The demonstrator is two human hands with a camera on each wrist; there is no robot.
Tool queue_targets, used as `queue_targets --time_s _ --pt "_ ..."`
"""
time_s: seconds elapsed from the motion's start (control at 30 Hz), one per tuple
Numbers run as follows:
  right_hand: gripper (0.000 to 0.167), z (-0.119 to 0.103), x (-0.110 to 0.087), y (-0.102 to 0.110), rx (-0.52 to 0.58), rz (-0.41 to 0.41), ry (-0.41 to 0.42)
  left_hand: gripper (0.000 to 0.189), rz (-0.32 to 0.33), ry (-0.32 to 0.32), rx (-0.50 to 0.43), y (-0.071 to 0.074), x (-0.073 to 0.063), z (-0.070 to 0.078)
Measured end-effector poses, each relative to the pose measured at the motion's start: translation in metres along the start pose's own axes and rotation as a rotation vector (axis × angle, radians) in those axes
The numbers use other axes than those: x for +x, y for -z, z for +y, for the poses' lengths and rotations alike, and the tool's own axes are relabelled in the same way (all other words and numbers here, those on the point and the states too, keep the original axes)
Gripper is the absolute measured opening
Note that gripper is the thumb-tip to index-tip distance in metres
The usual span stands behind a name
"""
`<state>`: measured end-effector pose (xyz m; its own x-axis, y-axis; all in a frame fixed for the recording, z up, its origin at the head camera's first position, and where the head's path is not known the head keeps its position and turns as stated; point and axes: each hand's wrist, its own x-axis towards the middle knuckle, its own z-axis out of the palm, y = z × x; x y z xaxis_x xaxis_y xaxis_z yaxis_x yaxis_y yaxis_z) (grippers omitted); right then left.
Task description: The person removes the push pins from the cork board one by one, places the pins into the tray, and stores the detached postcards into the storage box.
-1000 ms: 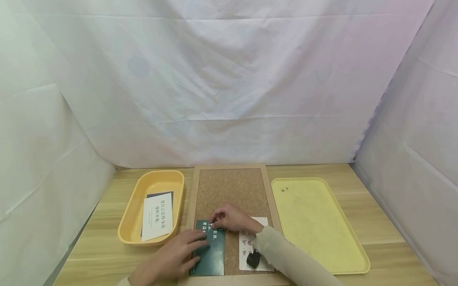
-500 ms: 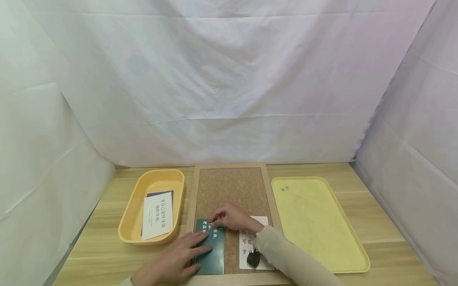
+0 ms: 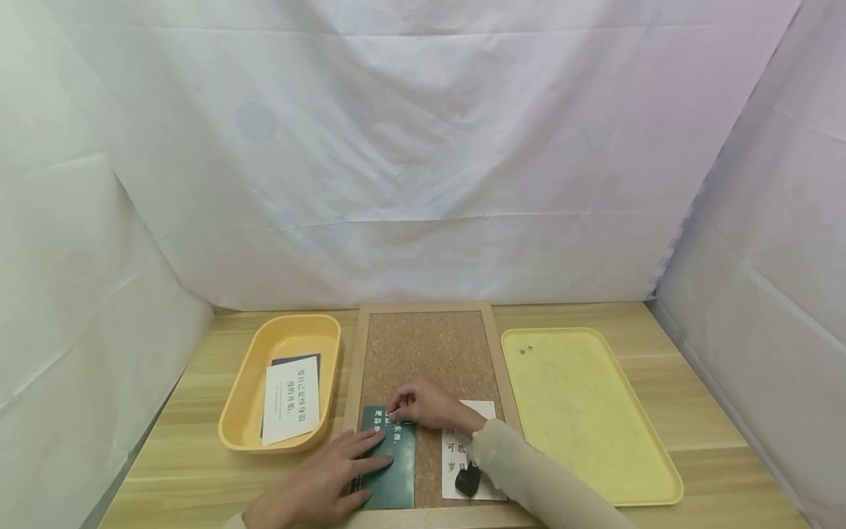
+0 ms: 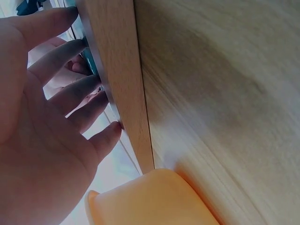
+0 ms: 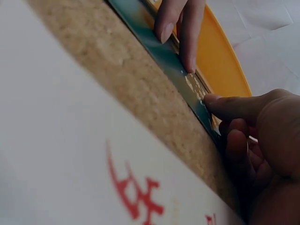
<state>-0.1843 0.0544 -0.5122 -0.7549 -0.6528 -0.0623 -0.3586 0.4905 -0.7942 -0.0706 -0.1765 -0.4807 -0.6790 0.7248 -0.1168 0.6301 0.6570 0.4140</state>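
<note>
A dark green card (image 3: 390, 477) with white characters lies at the front left of a wood-framed corkboard (image 3: 429, 345). My left hand (image 3: 324, 474) rests flat-fingered on the card's left side, fingers spread; in the left wrist view its fingertips (image 4: 89, 79) reach over the wooden frame. At the card's far edge my right hand (image 3: 423, 404) has its fingers curled, thumb and index finger together over a tiny pin-like thing that they mostly hide. In the right wrist view the right thumb (image 5: 229, 105) presses on the card. A white card (image 3: 456, 470) with red characters lies under the right forearm.
An orange basin (image 3: 238, 411) on the left holds a white card (image 3: 291, 404) over a dark blue one. Right of the board lies a yellow tray (image 3: 588, 419) with small brownish bits (image 3: 525, 350) in its far corner. A black block (image 3: 468, 479) sits below the right wrist.
My left hand has shifted slightly right and flattened its fingers onto the green card. The right hand stays at the card's far edge, almost unmoved.
</note>
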Motion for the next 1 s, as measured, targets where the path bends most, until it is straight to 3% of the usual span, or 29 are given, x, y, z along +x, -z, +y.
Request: queue_targets --time_s 0.33,1.0 --pt "0.011 -0.0052 0.0021 0.0033 0.040 -0.041 -0.084 0.048 0.005 -0.016 0.003 -0.0015 0.0000 -0.0006" --pt "0.017 -0.0046 0.0039 0.0040 0.113 -0.050 -0.081 0.050 -0.002 -0.005 -0.001 -0.0003 0.0013 0.0002"
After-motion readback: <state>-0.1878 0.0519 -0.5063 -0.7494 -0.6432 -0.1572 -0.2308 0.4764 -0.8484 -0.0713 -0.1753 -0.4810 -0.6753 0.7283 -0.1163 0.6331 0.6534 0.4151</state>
